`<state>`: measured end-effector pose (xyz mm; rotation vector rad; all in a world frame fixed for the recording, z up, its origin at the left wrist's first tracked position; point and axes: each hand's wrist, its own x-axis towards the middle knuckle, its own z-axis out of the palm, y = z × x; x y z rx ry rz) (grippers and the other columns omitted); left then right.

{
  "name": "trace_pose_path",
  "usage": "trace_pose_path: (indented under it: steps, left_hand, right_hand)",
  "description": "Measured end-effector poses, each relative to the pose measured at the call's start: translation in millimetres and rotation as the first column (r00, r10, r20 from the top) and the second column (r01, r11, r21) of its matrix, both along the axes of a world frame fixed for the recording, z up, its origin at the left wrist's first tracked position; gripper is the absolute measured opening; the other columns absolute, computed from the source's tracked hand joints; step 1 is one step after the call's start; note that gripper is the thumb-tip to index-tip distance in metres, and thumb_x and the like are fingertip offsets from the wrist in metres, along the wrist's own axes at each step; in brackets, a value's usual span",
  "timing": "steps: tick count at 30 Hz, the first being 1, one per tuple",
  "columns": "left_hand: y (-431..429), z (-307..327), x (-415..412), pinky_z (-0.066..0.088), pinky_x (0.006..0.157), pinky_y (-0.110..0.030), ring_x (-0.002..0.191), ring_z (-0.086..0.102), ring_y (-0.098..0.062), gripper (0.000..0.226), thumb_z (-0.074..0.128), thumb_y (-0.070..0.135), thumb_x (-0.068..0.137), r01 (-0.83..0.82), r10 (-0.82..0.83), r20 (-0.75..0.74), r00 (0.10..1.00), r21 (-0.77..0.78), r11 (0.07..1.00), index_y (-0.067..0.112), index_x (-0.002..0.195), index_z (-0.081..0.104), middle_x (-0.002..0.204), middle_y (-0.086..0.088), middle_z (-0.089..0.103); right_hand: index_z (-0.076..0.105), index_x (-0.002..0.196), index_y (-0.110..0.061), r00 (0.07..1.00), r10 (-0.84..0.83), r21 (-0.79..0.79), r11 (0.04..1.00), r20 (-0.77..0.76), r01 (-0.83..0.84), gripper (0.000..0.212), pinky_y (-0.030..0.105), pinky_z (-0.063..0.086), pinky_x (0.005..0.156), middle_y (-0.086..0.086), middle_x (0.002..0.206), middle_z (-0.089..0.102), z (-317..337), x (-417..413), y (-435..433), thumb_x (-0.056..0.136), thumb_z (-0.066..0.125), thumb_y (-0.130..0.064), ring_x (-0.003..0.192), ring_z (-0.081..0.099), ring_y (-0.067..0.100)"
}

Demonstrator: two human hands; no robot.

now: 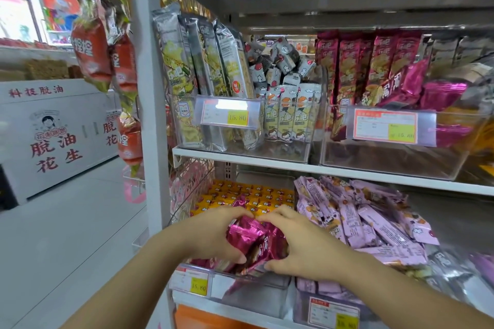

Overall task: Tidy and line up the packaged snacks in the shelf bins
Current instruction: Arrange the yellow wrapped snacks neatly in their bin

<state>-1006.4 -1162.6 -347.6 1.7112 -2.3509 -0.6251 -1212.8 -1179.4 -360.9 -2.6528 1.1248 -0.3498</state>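
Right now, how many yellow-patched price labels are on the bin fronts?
4: upper left label, upper right label, lower left label, lower right label at the frame's bottom edge. More may be hidden out of view.

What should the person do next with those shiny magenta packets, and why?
Probably set the magenta packets down upright at the front of the clear bin. The left hand and right hand both grip them, bunched just above its front edge, while the yellow packets behind already lie in neat rows.
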Motion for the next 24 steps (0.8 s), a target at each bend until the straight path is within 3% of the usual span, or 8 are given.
trace_pose_path:
  steps: [4,7,9,12,14,18,21,24]
  left_hand:
    - [-7,-8,6,0.053,0.075,-0.015,0.092,0.059,0.000,0.059,0.077,0.035,0.075,-0.071,0.074,-0.188,0.979,0.024,0.997,0.037,0.122,0.043,0.112,0.016,0.054]
    - [-15,-23,15,0.039,0.101,-0.027,0.120,0.038,-0.007,0.086,0.070,0.063,0.065,-0.167,0.154,-0.139,0.978,-0.093,0.982,0.029,0.137,0.039,0.125,0.014,0.036]
    - [-21,-30,23,0.028,0.112,-0.035,0.134,0.023,-0.013,0.107,0.063,0.077,0.051,-0.228,0.213,-0.193,0.958,-0.063,0.972,0.026,0.141,0.037,0.137,0.014,0.020]
    - [-27,-34,33,0.020,0.116,-0.039,0.142,0.013,-0.014,0.104,0.065,0.079,0.047,-0.229,0.240,-0.296,0.925,0.071,0.971,0.034,0.138,0.041,0.152,0.012,0.007]
    - [-31,-36,37,0.022,0.116,-0.044,0.141,0.022,-0.014,0.095,0.069,0.080,0.049,-0.181,0.221,-0.349,0.911,0.143,0.973,0.042,0.133,0.046,0.153,0.012,0.018]
    - [-36,-35,38,0.027,0.113,-0.037,0.131,0.029,-0.009,0.098,0.066,0.082,0.048,-0.158,0.216,-0.352,0.910,0.187,0.970,0.039,0.134,0.044,0.139,0.018,0.024]
    - [-39,-38,36,0.025,0.110,-0.031,0.131,0.025,-0.009,0.107,0.059,0.083,0.045,-0.192,0.227,-0.314,0.922,0.141,0.971,0.033,0.138,0.042,0.140,0.013,0.017]
    - [-40,-42,34,0.016,0.117,-0.041,0.142,0.011,-0.011,0.097,0.056,0.086,0.046,-0.207,0.219,-0.320,0.922,0.071,0.976,0.042,0.132,0.048,0.153,0.009,0.009]
  right_hand:
    - [0.036,0.138,-0.039,0.989,-0.030,0.042,0.999,0.142,0.025,0.075,0.020,0.045,0.090,-0.017,0.121,0.038,-4,9,-9,0.072,0.073,-0.043,0.108,0.047,0.003]
    - [0.037,0.137,-0.038,0.969,-0.072,0.061,0.996,0.234,0.060,0.074,0.008,0.035,0.088,-0.016,0.125,0.037,-6,19,-19,0.073,0.074,-0.044,0.112,0.041,0.000]
    - [0.037,0.137,-0.038,0.962,-0.087,0.073,0.995,0.260,0.070,0.074,0.000,0.030,0.079,-0.015,0.128,0.036,-6,24,-24,0.074,0.075,-0.043,0.111,0.038,-0.002]
    - [0.036,0.138,-0.039,0.958,-0.091,0.102,0.993,0.273,0.065,0.074,0.004,0.033,0.074,-0.016,0.131,0.034,-7,29,-29,0.075,0.074,-0.044,0.106,0.041,-0.001]
    - [0.036,0.136,-0.039,0.956,-0.092,0.121,0.991,0.279,0.060,0.073,0.005,0.033,0.076,-0.016,0.131,0.033,-8,31,-32,0.075,0.075,-0.044,0.111,0.040,-0.001]
    - [0.038,0.134,-0.037,0.946,-0.112,0.151,0.986,0.304,0.068,0.071,-0.002,0.031,0.076,-0.018,0.128,0.035,-8,33,-36,0.074,0.076,-0.041,0.114,0.037,-0.003]
    - [0.039,0.132,-0.036,0.938,-0.130,0.154,0.985,0.322,0.083,0.071,-0.003,0.032,0.075,-0.019,0.126,0.036,-9,35,-38,0.073,0.077,-0.041,0.113,0.038,-0.003]
    - [0.042,0.129,-0.036,0.925,-0.137,0.157,0.984,0.356,0.085,0.068,-0.003,0.035,0.073,-0.019,0.123,0.038,-10,36,-39,0.072,0.079,-0.038,0.109,0.042,-0.003]
